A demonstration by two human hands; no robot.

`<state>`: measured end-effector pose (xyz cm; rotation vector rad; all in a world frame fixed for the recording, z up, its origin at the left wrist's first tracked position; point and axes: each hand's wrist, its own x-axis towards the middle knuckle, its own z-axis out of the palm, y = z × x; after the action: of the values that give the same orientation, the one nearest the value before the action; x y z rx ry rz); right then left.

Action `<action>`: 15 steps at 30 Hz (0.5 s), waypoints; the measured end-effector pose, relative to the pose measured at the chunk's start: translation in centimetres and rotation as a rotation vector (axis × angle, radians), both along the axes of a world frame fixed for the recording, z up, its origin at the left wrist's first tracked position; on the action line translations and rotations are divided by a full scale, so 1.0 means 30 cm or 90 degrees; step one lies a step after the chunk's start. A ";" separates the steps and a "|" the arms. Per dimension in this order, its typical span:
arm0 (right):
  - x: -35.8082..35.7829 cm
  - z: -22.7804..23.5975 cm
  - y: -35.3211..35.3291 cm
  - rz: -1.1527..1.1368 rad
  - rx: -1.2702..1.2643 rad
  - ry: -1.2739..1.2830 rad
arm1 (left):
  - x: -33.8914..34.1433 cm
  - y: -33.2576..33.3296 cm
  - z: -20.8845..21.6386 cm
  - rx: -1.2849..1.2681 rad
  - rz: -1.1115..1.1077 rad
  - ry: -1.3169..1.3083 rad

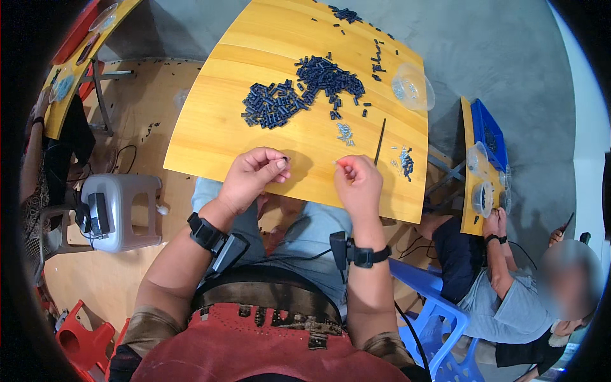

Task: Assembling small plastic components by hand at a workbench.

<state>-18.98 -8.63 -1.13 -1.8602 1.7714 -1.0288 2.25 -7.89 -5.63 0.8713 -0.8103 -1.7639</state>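
Observation:
Over the near edge of the yellow wooden table [210, 130], my left hand [251, 178] pinches a small black plastic piece [285, 159] between thumb and fingertips. To its right, my right hand [359, 181] is closed in a pinch, apart from the left. Whatever its fingertips hold is too small to make out. Beyond my hands lies a large heap of black plastic pieces [273, 105], joined to a second heap [328, 76] behind it. A small pile of silvery metal pins [345, 134] lies just past my right hand.
Right of my hands are a thin black rod [380, 141] and a mixed small pile [406, 162]. A clear plastic bowl [414, 89] sits at the right edge. A person [503, 280] works at a side table with a blue bin [489, 135]. A grey stool [121, 210] stands left.

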 end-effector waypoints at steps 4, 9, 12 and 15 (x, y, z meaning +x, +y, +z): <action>0.092 0.051 0.102 0.157 -0.062 0.034 | -0.016 0.032 0.039 -0.021 -0.010 -0.078; 0.132 0.074 0.161 0.211 -0.079 0.085 | -0.052 0.099 0.063 -0.021 -0.050 -0.084; 0.137 0.070 0.181 0.207 -0.091 0.082 | -0.047 0.120 0.071 -0.010 -0.033 -0.096; 0.145 0.055 0.204 0.208 -0.096 0.049 | -0.044 0.146 0.085 0.031 -0.009 -0.047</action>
<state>-14.64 -2.52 0.52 -2.2163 1.3963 -0.9971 0.94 -3.51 -3.07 0.9694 -0.8251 -1.7787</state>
